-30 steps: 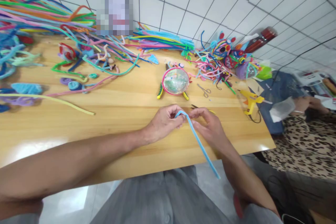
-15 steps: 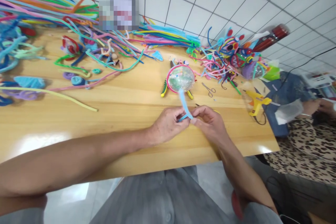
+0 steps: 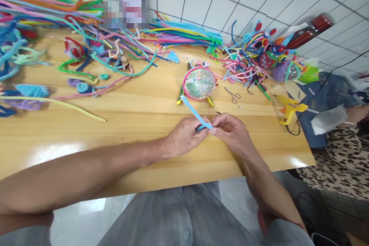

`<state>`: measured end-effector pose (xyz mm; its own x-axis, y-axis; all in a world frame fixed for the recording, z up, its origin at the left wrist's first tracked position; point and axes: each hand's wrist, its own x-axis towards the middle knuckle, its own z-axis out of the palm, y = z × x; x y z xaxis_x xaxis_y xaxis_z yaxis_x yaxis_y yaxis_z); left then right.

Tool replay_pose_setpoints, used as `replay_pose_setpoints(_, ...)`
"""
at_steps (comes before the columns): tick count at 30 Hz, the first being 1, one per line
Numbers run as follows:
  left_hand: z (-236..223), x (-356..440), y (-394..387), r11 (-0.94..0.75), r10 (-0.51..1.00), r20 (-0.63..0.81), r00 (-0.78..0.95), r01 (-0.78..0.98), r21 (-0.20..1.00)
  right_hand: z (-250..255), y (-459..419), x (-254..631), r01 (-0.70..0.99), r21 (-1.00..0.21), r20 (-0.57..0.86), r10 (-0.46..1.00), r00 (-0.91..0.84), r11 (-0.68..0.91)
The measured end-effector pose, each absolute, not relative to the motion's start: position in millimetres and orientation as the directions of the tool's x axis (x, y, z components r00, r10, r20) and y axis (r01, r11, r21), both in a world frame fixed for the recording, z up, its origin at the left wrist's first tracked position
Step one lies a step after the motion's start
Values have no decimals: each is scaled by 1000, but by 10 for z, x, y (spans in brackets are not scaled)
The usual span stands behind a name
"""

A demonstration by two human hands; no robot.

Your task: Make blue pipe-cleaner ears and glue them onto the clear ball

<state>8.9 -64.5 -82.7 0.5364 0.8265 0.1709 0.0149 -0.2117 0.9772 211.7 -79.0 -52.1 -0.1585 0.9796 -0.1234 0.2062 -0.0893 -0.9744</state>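
Note:
A light blue pipe cleaner is pinched between my two hands above the near part of the table. My left hand is closed round it, with a short bent piece showing by the fingers. The fingertips of my right hand pinch it where it bends. Its long free end slants up and left. Just beyond lies a clear plastic dome with a pink rim, resting over pliers with yellow-green handles. Part of a dark tool beside my right fingers is hidden.
Scissors lie right of the dome, and a yellow glue gun at the table's right end. Pipe cleaners are heaped along the wall. Finished coloured figures stand back right. A person in a leopard-print sleeve sits at the right.
The pipe cleaner's free end has swung from pointing up to slanting left. Both hands stay pinched at the bend. The view has shifted slightly.

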Motion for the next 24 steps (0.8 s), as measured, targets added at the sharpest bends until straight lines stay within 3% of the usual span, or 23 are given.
replay_pose_setpoints(7, -704, 64, -657, -180, 819, 106, 564, 78, 981, -549, -762, 2157, 208, -975, -106, 982, -157, -72)
replay_pose_setpoints(13, -753, 50, -651, -119, 866, 94, 491, 20, 993, -550, -779, 2108, 245, -969, -57, 994, -96, -32)
replay_pose_setpoints(24, -679, 67, -701, -54, 915, 89, 392, -101, 993, -555, -838, 1995, 52, -997, -53, 998, -33, -51)
